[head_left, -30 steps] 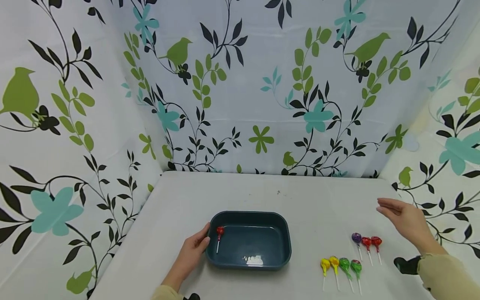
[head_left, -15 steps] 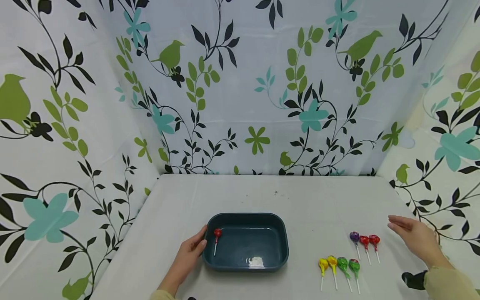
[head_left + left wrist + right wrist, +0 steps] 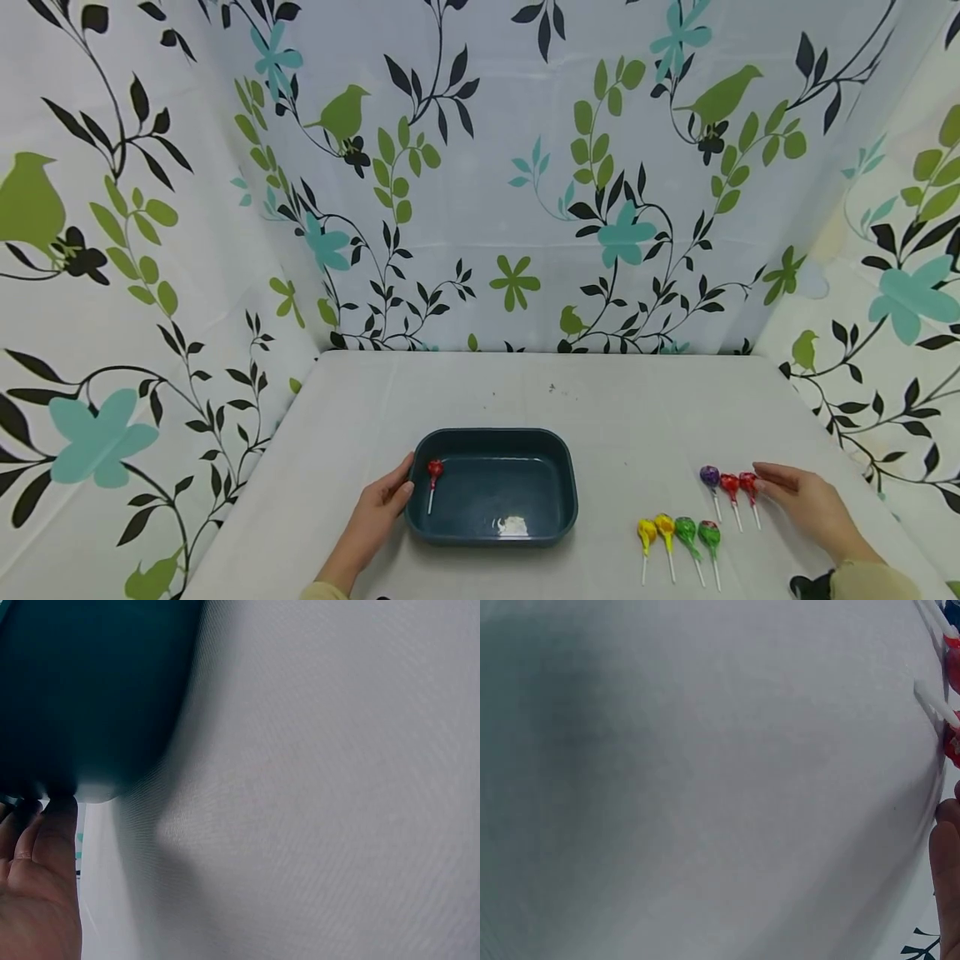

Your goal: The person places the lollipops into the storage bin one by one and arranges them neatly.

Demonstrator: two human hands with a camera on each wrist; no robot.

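Note:
My left hand (image 3: 371, 518) rests its fairly straight fingers and thumb against the outer left side of a dark blue-green tray (image 3: 491, 537). The left wrist view shows those fingertips (image 3: 60, 810) touching the tray wall. A red lollipop (image 3: 435, 469) lies inside, near the tray's left end. On the right, my right hand (image 3: 813, 510) has its fingers extended at the head of the rightmost red lollipop (image 3: 747, 482). The right wrist view shows a fingertip close to that candy, not curled round it. Beside it lie another red lollipop (image 3: 730, 483) and a purple one (image 3: 709, 477).
A nearer row on the white table (image 3: 420, 383) holds two yellow lollipops (image 3: 664, 523) and two green lollipops (image 3: 708, 533). Patterned curtains (image 3: 480, 192) with birds and leaves surround the table at the back and both sides.
My right hand first drew back slightly rightward and down, then came left to the rightmost red lollipop. My left hand stays at the tray. The head view shifted slightly.

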